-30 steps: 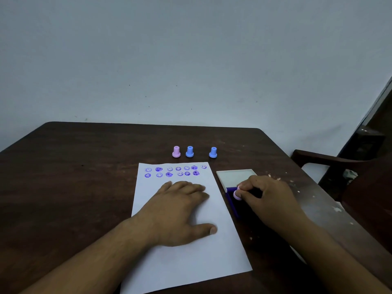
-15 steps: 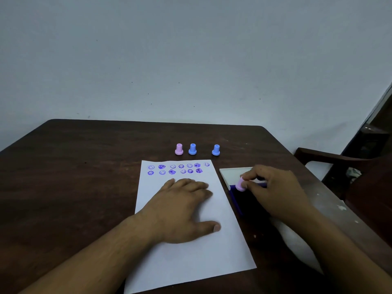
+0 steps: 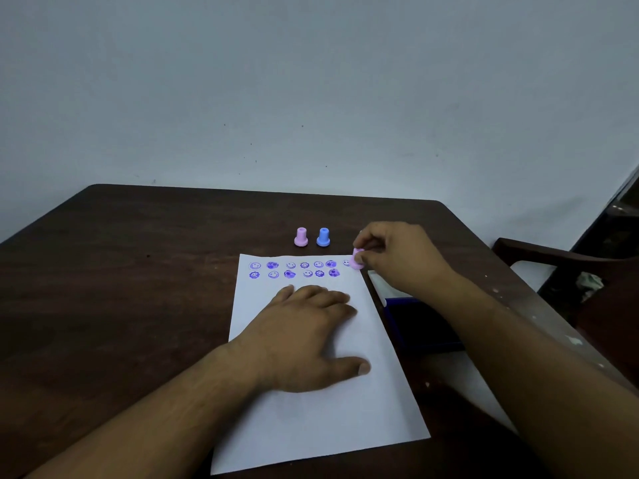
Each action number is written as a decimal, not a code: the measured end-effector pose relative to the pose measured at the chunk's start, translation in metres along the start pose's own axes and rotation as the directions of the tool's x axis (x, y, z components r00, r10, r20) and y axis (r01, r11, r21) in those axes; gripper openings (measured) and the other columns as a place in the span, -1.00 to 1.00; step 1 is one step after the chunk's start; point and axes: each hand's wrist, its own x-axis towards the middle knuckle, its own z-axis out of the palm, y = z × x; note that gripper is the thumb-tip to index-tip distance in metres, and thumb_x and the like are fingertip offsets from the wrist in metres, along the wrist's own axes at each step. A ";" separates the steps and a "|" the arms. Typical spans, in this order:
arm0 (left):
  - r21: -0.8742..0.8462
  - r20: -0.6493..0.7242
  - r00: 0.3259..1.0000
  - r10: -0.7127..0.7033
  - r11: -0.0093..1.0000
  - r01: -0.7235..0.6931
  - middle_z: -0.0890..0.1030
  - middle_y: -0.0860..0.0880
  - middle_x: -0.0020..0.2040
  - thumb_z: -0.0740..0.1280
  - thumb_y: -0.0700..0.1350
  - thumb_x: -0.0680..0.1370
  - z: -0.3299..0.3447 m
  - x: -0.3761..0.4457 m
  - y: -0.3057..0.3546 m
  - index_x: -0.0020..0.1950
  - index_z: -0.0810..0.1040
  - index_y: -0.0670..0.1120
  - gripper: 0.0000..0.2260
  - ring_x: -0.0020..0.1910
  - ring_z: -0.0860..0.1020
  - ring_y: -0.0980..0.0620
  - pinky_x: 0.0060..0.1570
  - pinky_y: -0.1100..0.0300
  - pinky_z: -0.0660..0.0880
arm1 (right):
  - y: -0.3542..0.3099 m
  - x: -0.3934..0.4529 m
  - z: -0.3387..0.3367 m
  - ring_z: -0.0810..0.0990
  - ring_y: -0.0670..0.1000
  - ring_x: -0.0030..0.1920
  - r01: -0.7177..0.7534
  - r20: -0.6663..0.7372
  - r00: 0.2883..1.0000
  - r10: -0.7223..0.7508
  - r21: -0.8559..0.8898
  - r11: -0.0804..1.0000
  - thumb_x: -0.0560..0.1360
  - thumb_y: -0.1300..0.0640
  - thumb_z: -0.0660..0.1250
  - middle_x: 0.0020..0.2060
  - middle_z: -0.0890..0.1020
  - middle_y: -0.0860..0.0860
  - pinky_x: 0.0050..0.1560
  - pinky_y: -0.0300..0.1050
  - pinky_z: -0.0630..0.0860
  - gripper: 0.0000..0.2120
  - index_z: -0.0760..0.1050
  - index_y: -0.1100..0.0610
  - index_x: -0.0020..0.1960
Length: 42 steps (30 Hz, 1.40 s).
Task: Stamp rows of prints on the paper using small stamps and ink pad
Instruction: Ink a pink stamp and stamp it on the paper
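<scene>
A white sheet of paper (image 3: 318, 420) lies on the dark wooden table (image 3: 131, 278), with two rows of purple prints (image 3: 294, 270) near its far edge. My left hand (image 3: 304, 337) rests flat on the middle of the sheet, fingers spread. My right hand (image 3: 397, 257) pinches a small pink stamp (image 3: 356, 260) at the sheet's far right corner, at the right end of the rows. The open ink pad (image 3: 415, 326), dark blue, lies right of the paper, partly hidden by my right forearm.
A pink stamp (image 3: 301, 236) and a blue stamp (image 3: 323, 236) stand upright on the table beyond the paper. A dark wooden chair (image 3: 567, 257) stands at the table's right side. A plain wall rises behind the table.
My right hand has lifted the pink stamp off the ink pad and carried it left and away to the paper's far right corner. My left hand stays flat on the sheet.
</scene>
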 end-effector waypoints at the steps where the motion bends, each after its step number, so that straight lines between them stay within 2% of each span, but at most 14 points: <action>1: -0.001 -0.001 1.000 0.000 1.000 0.000 0.27 0.19 0.61 0.13 0.56 0.44 0.000 0.000 0.000 0.57 0.28 0.16 -0.19 0.57 0.17 0.11 0.55 -0.16 0.12 | 0.002 0.002 0.003 0.69 -0.20 -0.19 -0.002 -0.003 1.000 0.002 -0.013 1.000 0.34 0.15 0.62 -0.25 0.73 -0.13 -0.08 -0.20 0.63 -0.84 0.68 -0.03 -0.18; 8: 0.009 -0.002 1.000 0.002 1.000 -0.002 0.26 0.17 0.61 0.14 0.55 0.44 0.002 0.002 -0.001 0.57 0.28 0.16 -0.20 0.57 0.17 0.10 0.54 -0.16 0.13 | 0.014 0.012 0.019 0.64 -0.25 -0.19 -0.025 -0.014 1.000 0.024 -0.078 0.997 0.30 0.05 0.61 -0.26 0.70 -0.19 -0.22 -0.33 0.50 -0.86 0.65 -0.07 -0.25; 11: 0.011 -0.004 1.000 0.005 1.000 -0.005 0.27 0.17 0.61 0.15 0.55 0.45 0.002 0.001 -0.001 0.57 0.29 0.15 -0.21 0.56 0.17 0.09 0.53 -0.16 0.14 | 0.016 0.013 0.022 0.63 -0.27 -0.23 -0.029 0.000 1.000 0.029 -0.082 0.996 0.30 0.04 0.61 -0.29 0.70 -0.20 -0.25 -0.30 0.50 -0.86 0.65 -0.08 -0.26; 17: 0.016 -0.002 1.000 0.003 1.000 -0.003 0.27 0.17 0.60 0.15 0.54 0.45 0.002 0.002 -0.001 0.57 0.28 0.15 -0.21 0.56 0.17 0.10 0.53 -0.16 0.14 | 0.016 0.013 0.026 0.66 -0.18 -0.21 -0.027 0.033 0.999 0.031 -0.115 0.993 0.33 0.06 0.61 -0.29 0.71 -0.15 -0.16 -0.15 0.59 -0.86 0.65 -0.04 -0.26; 22: 0.014 0.004 1.000 0.001 1.000 -0.001 0.26 0.18 0.61 0.16 0.54 0.45 0.002 0.001 -0.001 0.57 0.28 0.16 -0.22 0.57 0.15 0.10 0.54 -0.16 0.12 | 0.016 0.014 0.026 0.67 -0.15 -0.14 -0.039 0.031 0.999 0.044 -0.139 0.990 0.36 0.09 0.61 -0.27 0.73 -0.15 -0.19 -0.27 0.51 -0.88 0.68 0.00 -0.26; 29: 0.012 0.013 1.000 -0.002 1.000 0.002 0.24 0.18 0.62 0.16 0.54 0.46 0.000 0.001 0.001 0.58 0.26 0.16 -0.22 0.57 0.14 0.10 0.56 -0.15 0.09 | 0.013 0.015 0.022 0.69 -0.10 -0.07 -0.040 0.070 0.996 0.051 -0.142 0.989 0.37 0.12 0.61 -0.26 0.75 -0.11 -0.04 -0.15 0.58 -0.91 0.71 0.03 -0.25; 37: 0.019 0.012 1.000 0.003 1.000 -0.003 0.23 0.18 0.62 0.15 0.54 0.46 0.000 0.001 0.000 0.58 0.26 0.16 -0.21 0.58 0.13 0.09 0.55 -0.15 0.10 | 0.015 0.014 0.023 0.68 -0.13 -0.09 -0.030 0.052 0.998 0.037 -0.133 0.991 0.36 0.12 0.62 -0.26 0.74 -0.13 -0.06 -0.17 0.57 -0.90 0.70 0.02 -0.24; 39: 0.015 0.012 1.000 -0.001 1.000 0.001 0.23 0.18 0.62 0.15 0.54 0.45 0.001 0.001 0.000 0.58 0.26 0.16 -0.21 0.58 0.13 0.10 0.56 -0.15 0.09 | 0.016 0.014 0.024 0.67 -0.16 -0.13 -0.035 0.053 0.998 0.042 -0.128 0.991 0.36 0.10 0.62 -0.27 0.74 -0.15 -0.13 -0.20 0.54 -0.89 0.70 0.01 -0.25; 42: 0.007 0.005 1.000 -0.007 1.000 0.007 0.23 0.19 0.62 0.16 0.54 0.45 0.001 0.001 -0.001 0.58 0.26 0.16 -0.21 0.58 0.12 0.10 0.56 -0.14 0.07 | 0.017 0.014 0.025 0.64 -0.21 -0.21 -0.041 0.047 0.998 0.048 -0.133 0.990 0.36 0.08 0.62 -0.29 0.73 -0.16 -0.26 -0.36 0.43 -0.89 0.69 0.00 -0.25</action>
